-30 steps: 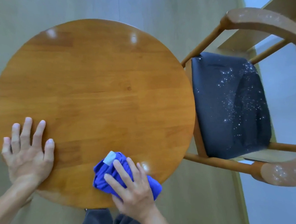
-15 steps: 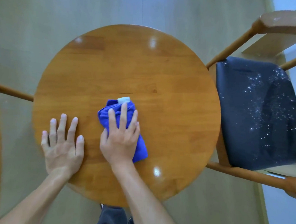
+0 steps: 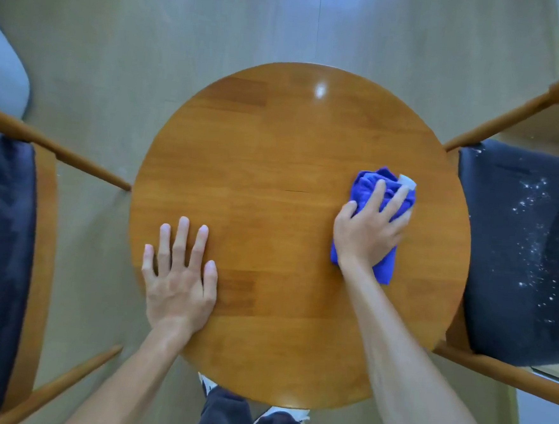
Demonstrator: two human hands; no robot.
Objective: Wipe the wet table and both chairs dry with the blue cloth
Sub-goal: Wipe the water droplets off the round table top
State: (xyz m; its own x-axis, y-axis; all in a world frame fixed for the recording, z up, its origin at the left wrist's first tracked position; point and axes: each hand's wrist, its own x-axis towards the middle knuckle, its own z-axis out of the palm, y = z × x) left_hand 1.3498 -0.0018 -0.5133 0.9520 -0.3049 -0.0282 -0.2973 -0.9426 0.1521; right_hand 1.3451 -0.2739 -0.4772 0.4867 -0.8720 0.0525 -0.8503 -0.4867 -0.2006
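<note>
Right hand presses the bunched blue cloth against the round tabletop near its right edge, fingers curled over it; left hand lies flat, fingers spread, near the left edge. Droplets speckle both chairs' dark seats.

table between chairs, cloth on right

Your left hand lay flat, palm down, with fingers spread and pointing away from you, its forearm running back toward the lower left. Your right hand was reached further out, fingers curled and pressing down on the blue cloth, the bare forearm stretched long behind it.
</note>
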